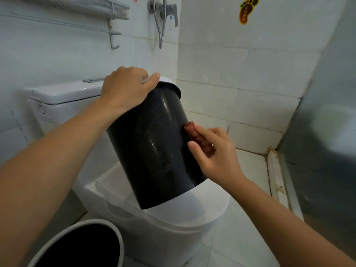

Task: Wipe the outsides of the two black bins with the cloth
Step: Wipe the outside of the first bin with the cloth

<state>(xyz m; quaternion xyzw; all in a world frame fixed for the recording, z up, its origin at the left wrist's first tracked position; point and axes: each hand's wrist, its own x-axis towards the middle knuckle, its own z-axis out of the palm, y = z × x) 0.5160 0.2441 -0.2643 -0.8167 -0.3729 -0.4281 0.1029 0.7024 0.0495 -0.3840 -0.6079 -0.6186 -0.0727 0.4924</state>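
A: What are the hands doing?

B: The left hand (127, 87) curls over the white rim at the top of the black bin (154, 147), fingers wrapped past the far edge and thumb lying along the near side. The right hand (213, 155) pinches a bunched reddish-brown cloth (198, 138) between thumb and fingers and presses it against the bin's right flank.

A: And where does the bin sit?

B: It is tilted, top leaning away and to the left, with its bottom edge resting on the closed lid of the white toilet (185, 214). Its glossy wall shows wet streaks.

A: How are the arms posed?

B: Both forearms are bare. The left one reaches up from the lower left corner, wrist bent over the rim. The right one comes in from the lower right corner, palm turned toward the bin.

A: The other bin?

B: The second bin (81, 245) stands low at the left, beside the toilet, with a pale rim and a dark inside; the frame's lower edge cuts it off.

A: Anything hard to make out?

B: The left fingertips are hidden behind the rim, most of the cloth is covered by the right fingers, and the bin's far side is out of sight.
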